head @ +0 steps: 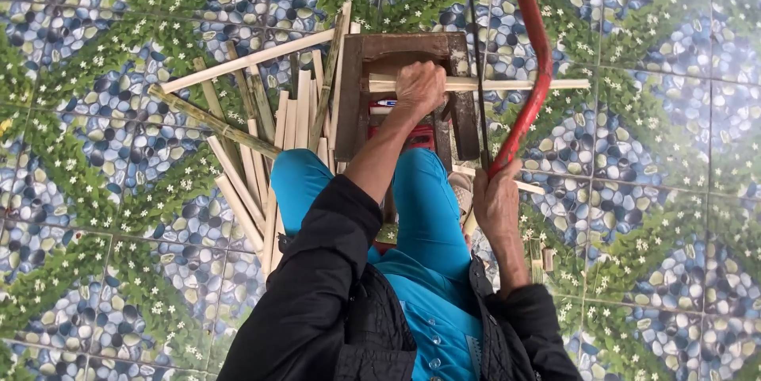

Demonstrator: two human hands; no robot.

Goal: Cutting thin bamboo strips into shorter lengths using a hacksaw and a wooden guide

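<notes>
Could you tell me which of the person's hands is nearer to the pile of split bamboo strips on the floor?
Left. The left hand presses a bamboo stick onto the wooden stool, right beside the pile of bamboo strips. The right hand grips the red saw, beyond the stool.

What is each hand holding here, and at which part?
The left hand presses down on a pale bamboo strip, near its middle, over the wooden stool. The right hand grips the red-framed saw at its handle end.

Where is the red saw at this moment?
In the head view, the red saw is right of centre, gripped at its lower end by the right hand; its blade crosses the bamboo strip that the left hand presses on the wooden stool.
</notes>
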